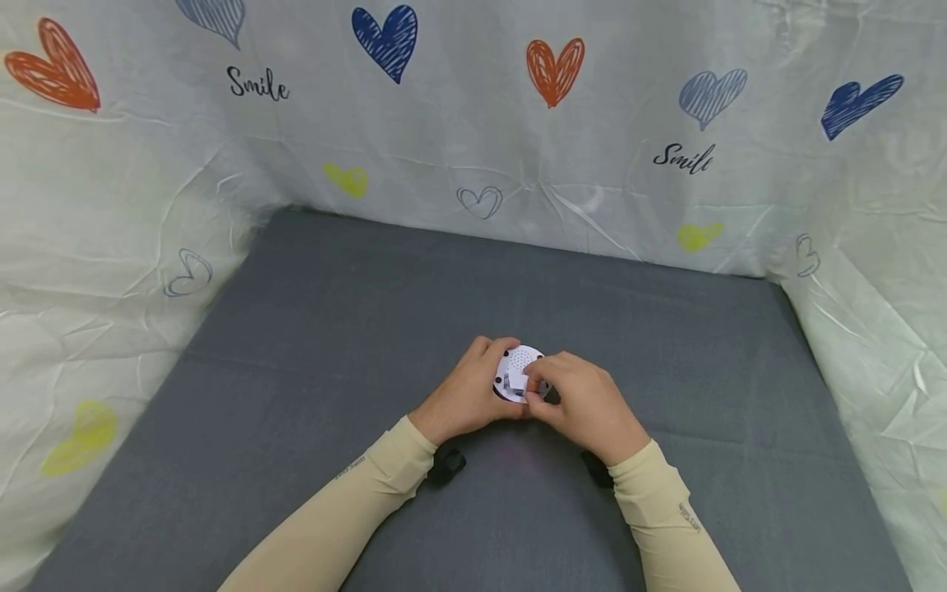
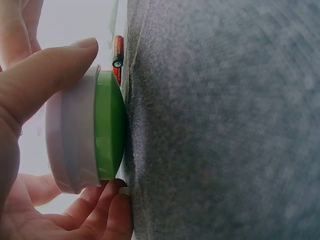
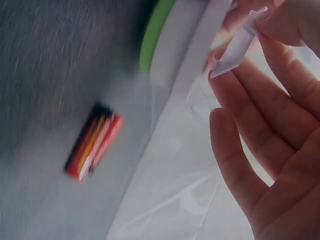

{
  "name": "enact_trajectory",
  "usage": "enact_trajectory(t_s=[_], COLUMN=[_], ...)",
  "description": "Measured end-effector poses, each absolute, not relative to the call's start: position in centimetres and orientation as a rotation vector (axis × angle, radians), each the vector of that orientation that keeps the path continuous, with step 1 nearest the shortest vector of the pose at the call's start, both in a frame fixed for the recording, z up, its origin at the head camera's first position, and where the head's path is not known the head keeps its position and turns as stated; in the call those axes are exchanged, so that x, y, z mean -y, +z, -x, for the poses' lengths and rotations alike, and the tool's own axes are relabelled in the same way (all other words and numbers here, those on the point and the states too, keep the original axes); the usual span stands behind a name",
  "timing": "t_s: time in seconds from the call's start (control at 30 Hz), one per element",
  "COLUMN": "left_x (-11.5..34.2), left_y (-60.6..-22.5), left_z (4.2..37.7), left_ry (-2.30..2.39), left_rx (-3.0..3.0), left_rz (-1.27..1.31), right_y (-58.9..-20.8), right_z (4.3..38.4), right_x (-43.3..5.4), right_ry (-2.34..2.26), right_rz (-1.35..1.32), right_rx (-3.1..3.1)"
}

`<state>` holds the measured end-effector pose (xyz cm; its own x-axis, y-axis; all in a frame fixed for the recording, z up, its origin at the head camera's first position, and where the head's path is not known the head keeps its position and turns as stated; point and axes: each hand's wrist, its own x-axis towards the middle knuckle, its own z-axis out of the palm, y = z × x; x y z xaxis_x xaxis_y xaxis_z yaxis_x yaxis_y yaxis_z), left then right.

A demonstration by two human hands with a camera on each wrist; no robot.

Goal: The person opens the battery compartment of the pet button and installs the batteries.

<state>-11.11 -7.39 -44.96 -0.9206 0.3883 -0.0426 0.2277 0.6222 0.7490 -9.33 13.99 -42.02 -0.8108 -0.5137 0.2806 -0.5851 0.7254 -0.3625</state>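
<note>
Two items held: our left hand (image 1: 471,390) grips the round white-and-green device (image 2: 75,127) between thumb and fingers. Our right hand (image 1: 582,401) pinches a white cover (image 3: 237,52) just beside it; red batteries (image 3: 94,142) lie nearby.

Wht heart-print sheet (image 1: 459,123) hangs behind & beside gry tabletop (image 1: 370,296).

My beige-sleeved arms (image 1: 336,514) slant inward; my bare left hand (image 1: 468,393) grips, my bare right hand (image 1: 584,403) pinches between thumb and finger.
</note>
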Motion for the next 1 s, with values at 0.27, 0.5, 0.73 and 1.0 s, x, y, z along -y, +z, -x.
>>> enact_trajectory(t_s=[0.27, 0.5, 0.73, 1.0], left_x=[7.1, 7.0, 7.1, 7.1], left_y=[-44.9, -44.9, -44.7, -44.8], left_z=[11.1, 11.2, 11.3, 11.1], left_ry=[1.147, 1.132, 1.127, 1.133], left_rx=[-2.642, -2.629, -2.635, -2.632], left_rz=[-0.441, -0.406, -0.411, -0.409], right_y=[-42.4, -43.8, -44.3, -44.2], right_z=[8.6, 7.2, 7.6, 10.9], right_x=[-19.3, -23.3, -23.7, -20.6], right_ry=[0.643, 0.590, 0.604, 0.611], right_rz=[-0.596, -0.418, -0.457, -0.430], right_rx=[2.877, 3.007, 2.999, 3.001])
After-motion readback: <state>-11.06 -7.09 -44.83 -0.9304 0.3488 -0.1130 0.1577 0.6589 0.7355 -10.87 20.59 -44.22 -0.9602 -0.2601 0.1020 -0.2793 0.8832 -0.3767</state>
